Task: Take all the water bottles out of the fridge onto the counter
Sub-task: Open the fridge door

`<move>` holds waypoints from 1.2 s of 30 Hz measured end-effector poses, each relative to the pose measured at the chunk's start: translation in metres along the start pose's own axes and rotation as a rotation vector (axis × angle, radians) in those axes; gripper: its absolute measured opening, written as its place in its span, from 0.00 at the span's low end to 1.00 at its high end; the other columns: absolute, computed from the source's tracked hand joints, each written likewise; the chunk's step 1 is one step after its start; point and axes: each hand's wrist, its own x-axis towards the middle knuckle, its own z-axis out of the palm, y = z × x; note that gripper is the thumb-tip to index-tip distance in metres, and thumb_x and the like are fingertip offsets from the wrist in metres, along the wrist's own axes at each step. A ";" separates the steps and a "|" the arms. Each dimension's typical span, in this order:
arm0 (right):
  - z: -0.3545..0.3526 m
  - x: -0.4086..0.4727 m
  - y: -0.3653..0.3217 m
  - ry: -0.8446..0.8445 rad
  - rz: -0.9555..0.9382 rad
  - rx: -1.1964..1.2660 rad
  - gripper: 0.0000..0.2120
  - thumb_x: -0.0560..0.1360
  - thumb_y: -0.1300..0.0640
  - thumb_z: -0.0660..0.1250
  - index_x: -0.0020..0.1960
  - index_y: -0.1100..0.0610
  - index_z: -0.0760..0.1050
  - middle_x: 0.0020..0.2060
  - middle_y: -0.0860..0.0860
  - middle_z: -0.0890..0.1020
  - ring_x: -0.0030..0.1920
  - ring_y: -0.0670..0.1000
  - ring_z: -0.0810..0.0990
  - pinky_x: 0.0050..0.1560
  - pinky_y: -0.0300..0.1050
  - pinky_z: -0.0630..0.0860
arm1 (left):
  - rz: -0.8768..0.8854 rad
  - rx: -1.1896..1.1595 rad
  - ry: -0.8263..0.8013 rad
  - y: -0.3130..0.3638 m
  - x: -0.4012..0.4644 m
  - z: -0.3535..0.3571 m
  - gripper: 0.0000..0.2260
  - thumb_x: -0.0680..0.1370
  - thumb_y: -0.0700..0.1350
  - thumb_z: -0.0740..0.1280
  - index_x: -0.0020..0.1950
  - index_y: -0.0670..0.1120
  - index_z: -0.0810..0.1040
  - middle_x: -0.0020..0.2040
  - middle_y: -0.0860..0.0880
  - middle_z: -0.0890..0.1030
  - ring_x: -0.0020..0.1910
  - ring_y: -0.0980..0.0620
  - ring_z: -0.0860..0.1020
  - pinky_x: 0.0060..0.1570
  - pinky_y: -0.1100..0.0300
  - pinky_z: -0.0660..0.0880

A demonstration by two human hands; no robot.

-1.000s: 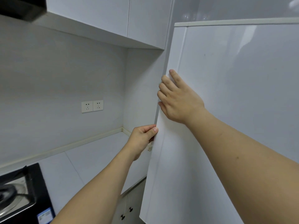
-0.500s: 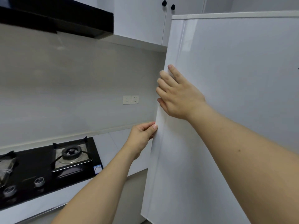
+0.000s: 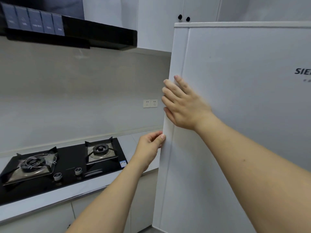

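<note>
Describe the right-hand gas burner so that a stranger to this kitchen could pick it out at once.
Find the black glass hob set in the pale counter, left of the white fridge door. The right-hand gas burner lies nearer the fridge. Unlike the left burner, it carries no wire ring.

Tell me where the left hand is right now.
In the head view, the left hand grips the fridge door's left edge, just below the right hand, right of the stove.

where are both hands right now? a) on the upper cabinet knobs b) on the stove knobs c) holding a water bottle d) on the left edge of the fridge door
d: the right hand and left hand both grip the fridge door along its left edge.
</note>
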 end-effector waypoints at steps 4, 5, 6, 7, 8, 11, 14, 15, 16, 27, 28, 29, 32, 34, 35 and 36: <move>-0.025 -0.003 -0.010 0.024 0.016 0.015 0.18 0.78 0.54 0.52 0.53 0.64 0.76 0.58 0.59 0.77 0.70 0.61 0.69 0.75 0.60 0.55 | 0.016 0.023 0.019 0.007 -0.028 -0.004 0.11 0.81 0.43 0.65 0.61 0.43 0.80 0.54 0.48 0.84 0.56 0.50 0.81 0.60 0.54 0.76; -0.033 -0.005 -0.011 0.038 0.018 0.020 0.18 0.78 0.54 0.52 0.53 0.64 0.76 0.58 0.59 0.78 0.69 0.61 0.69 0.75 0.61 0.56 | 0.023 0.028 0.021 0.010 -0.037 -0.005 0.11 0.81 0.43 0.65 0.61 0.43 0.80 0.54 0.48 0.84 0.56 0.51 0.81 0.60 0.54 0.77; -0.042 -0.008 -0.013 0.057 0.022 0.028 0.17 0.78 0.54 0.53 0.52 0.63 0.77 0.57 0.59 0.78 0.69 0.61 0.69 0.75 0.61 0.56 | 0.031 0.028 0.021 0.012 -0.048 -0.005 0.10 0.81 0.44 0.65 0.60 0.44 0.80 0.53 0.49 0.84 0.55 0.52 0.82 0.59 0.55 0.77; -0.050 -0.010 -0.014 0.074 0.019 0.037 0.17 0.78 0.55 0.53 0.52 0.63 0.77 0.57 0.59 0.78 0.69 0.61 0.70 0.74 0.61 0.57 | 0.038 0.024 0.027 0.014 -0.060 -0.005 0.08 0.81 0.43 0.65 0.58 0.45 0.81 0.52 0.50 0.85 0.53 0.55 0.82 0.57 0.57 0.78; -0.058 -0.012 -0.016 0.090 0.016 0.048 0.16 0.78 0.55 0.53 0.52 0.63 0.77 0.57 0.59 0.78 0.69 0.61 0.70 0.74 0.61 0.58 | 0.046 0.016 0.035 0.017 -0.071 -0.004 0.06 0.80 0.43 0.65 0.54 0.47 0.81 0.50 0.51 0.85 0.51 0.57 0.82 0.55 0.60 0.78; -0.086 -0.018 -0.020 0.140 0.009 0.053 0.15 0.78 0.55 0.55 0.52 0.63 0.77 0.57 0.59 0.78 0.69 0.61 0.70 0.74 0.62 0.58 | 0.080 0.020 0.060 0.027 -0.104 -0.004 0.06 0.80 0.42 0.66 0.48 0.53 0.79 0.48 0.52 0.84 0.49 0.57 0.82 0.52 0.64 0.77; -0.111 -0.026 -0.030 0.187 0.045 0.079 0.14 0.77 0.57 0.57 0.52 0.63 0.77 0.56 0.58 0.79 0.68 0.61 0.71 0.73 0.63 0.58 | 0.107 0.037 0.073 0.033 -0.134 -0.005 0.07 0.80 0.43 0.67 0.45 0.55 0.78 0.45 0.54 0.83 0.48 0.55 0.81 0.51 0.64 0.76; -0.119 -0.031 -0.036 0.195 0.055 0.089 0.13 0.76 0.57 0.57 0.51 0.63 0.77 0.55 0.58 0.79 0.68 0.61 0.71 0.73 0.64 0.58 | 0.111 0.038 0.073 0.035 -0.145 -0.005 0.08 0.79 0.43 0.67 0.44 0.55 0.78 0.45 0.54 0.83 0.48 0.54 0.82 0.51 0.62 0.76; -0.123 -0.036 -0.042 0.200 0.057 0.098 0.12 0.76 0.57 0.58 0.51 0.63 0.77 0.54 0.58 0.79 0.68 0.61 0.71 0.73 0.64 0.58 | 0.120 0.046 0.079 0.036 -0.151 -0.004 0.08 0.79 0.43 0.67 0.44 0.56 0.78 0.45 0.53 0.84 0.49 0.53 0.82 0.52 0.61 0.77; -0.193 -0.081 -0.046 0.192 -0.026 0.209 0.13 0.79 0.54 0.57 0.54 0.59 0.78 0.57 0.55 0.79 0.70 0.58 0.70 0.72 0.62 0.60 | 0.164 0.153 0.181 0.050 -0.234 0.016 0.04 0.79 0.45 0.67 0.45 0.50 0.81 0.39 0.55 0.82 0.39 0.57 0.78 0.43 0.63 0.74; -0.201 -0.086 -0.044 0.193 -0.041 0.217 0.13 0.80 0.54 0.57 0.55 0.59 0.78 0.58 0.55 0.79 0.70 0.58 0.70 0.72 0.62 0.61 | 0.167 0.141 0.192 0.053 -0.243 0.019 0.04 0.79 0.44 0.68 0.45 0.50 0.81 0.39 0.55 0.82 0.39 0.58 0.78 0.42 0.64 0.74; -0.207 -0.089 -0.043 0.196 -0.053 0.225 0.13 0.79 0.54 0.58 0.55 0.59 0.78 0.59 0.55 0.79 0.71 0.58 0.70 0.72 0.62 0.61 | 0.173 0.128 0.199 0.056 -0.251 0.022 0.05 0.79 0.44 0.68 0.44 0.51 0.80 0.39 0.54 0.82 0.38 0.59 0.78 0.41 0.65 0.74; -0.229 -0.103 -0.039 0.220 -0.054 0.245 0.13 0.79 0.54 0.58 0.55 0.59 0.79 0.59 0.55 0.79 0.71 0.58 0.69 0.72 0.62 0.60 | 0.195 0.130 0.212 0.061 -0.280 0.033 0.06 0.79 0.43 0.68 0.43 0.51 0.80 0.38 0.54 0.82 0.36 0.60 0.77 0.40 0.66 0.73; -0.245 -0.113 -0.039 0.233 -0.039 0.272 0.13 0.79 0.55 0.58 0.54 0.59 0.79 0.59 0.55 0.79 0.71 0.58 0.69 0.73 0.61 0.59 | 0.192 0.153 0.217 0.064 -0.297 0.038 0.04 0.79 0.43 0.68 0.45 0.50 0.81 0.40 0.55 0.83 0.38 0.60 0.77 0.42 0.64 0.74; -0.252 -0.117 -0.039 0.239 -0.033 0.284 0.13 0.79 0.55 0.58 0.54 0.59 0.79 0.59 0.55 0.79 0.71 0.58 0.69 0.73 0.61 0.59 | 0.192 0.170 0.220 0.065 -0.305 0.041 0.04 0.78 0.43 0.69 0.45 0.49 0.82 0.40 0.54 0.84 0.39 0.59 0.78 0.44 0.61 0.76; -0.259 -0.121 -0.039 0.244 -0.030 0.296 0.14 0.79 0.55 0.58 0.54 0.60 0.79 0.59 0.55 0.79 0.71 0.58 0.69 0.73 0.61 0.59 | 0.191 0.189 0.223 0.066 -0.312 0.044 0.03 0.78 0.44 0.69 0.46 0.48 0.82 0.41 0.54 0.84 0.40 0.58 0.79 0.46 0.58 0.76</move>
